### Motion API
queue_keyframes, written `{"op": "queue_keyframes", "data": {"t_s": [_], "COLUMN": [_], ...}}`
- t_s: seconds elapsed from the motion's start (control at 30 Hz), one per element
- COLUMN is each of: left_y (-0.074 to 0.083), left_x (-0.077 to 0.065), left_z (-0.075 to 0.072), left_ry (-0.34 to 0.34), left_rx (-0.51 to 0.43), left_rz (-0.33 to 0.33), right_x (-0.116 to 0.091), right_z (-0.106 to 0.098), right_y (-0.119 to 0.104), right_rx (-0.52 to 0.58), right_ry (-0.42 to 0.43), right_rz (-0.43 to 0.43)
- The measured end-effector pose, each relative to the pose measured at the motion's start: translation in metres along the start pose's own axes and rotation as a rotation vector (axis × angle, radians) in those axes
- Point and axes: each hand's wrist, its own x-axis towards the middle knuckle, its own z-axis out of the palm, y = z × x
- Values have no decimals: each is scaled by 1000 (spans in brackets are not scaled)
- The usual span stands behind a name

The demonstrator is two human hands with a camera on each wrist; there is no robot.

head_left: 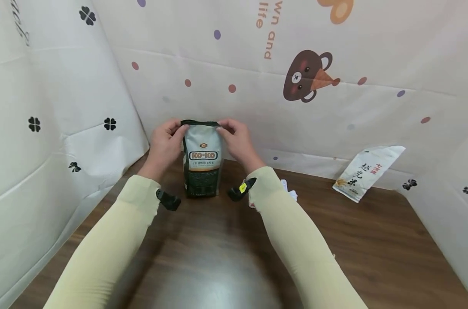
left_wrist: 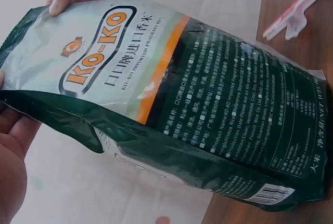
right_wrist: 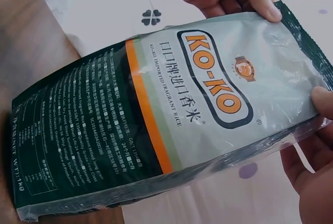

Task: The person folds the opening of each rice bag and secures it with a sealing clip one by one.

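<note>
Two bare hands, the left hand (head_left: 165, 146) and the right hand (head_left: 239, 141), pinch the top corners of a green-and-white KO-KO rice bag (head_left: 203, 159), one on either side of it. The bag stands upright on a brown wooden tabletop (head_left: 203, 240), a patterned curtain (head_left: 203, 56) behind it. Each thumb lies on the front face near the top while curled fingers go behind, leaving only the film's thickness between; how hard they squeeze cannot be told. Along the bag's top runs a dark green band (right_wrist: 304, 39); whether the mouth there is sealed or parted is not clear. On the bag's left, a green side panel (left_wrist: 62, 117) folds inward just below the left hand.

Good handling here would likely mean keeping both pinches level and evenly taut, so that the band runs straight between them, and working the film without lifting or tipping the bag, since its base on the wood appears to carry the weight. That inward fold could bunch if the corners are drawn unevenly, so smoothing it seems wise.

To the bag's right lies a red-and-white clip (left_wrist: 299, 10), near it and partly screened by a sleeve in the head view. Well apart, farther right of the bag, is a white packet (head_left: 367, 171).
</note>
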Motion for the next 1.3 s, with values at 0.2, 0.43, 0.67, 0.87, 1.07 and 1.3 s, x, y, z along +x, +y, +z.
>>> {"op": "queue_keyframes", "data": {"t_s": [0.2,0.43,0.67,0.87,1.07,1.3], "left_y": [13,22,31,54,85,65], "left_x": [-10,-25,-36,-50,-63,-56], "left_z": [5,11,18,22,24,41], "left_ry": [-20,-45,-70,-98,-134,-144], "left_rx": [-25,-44,-62,-59,-74,-67], "left_rz": [44,70,74,63,46,49], "right_x": [-22,-44,-63,-76,-83,-90], "right_z": [-18,-33,-47,-58,-70,-80], "right_y": [-11,-16,-19,-23,-23,-22], "right_rx": [-48,-76,-103,-126,-128,-127], "right_ry": [-4,-16,-22,-10,4,22], "right_rz": [3,18,-12,-6,0,-13]}}
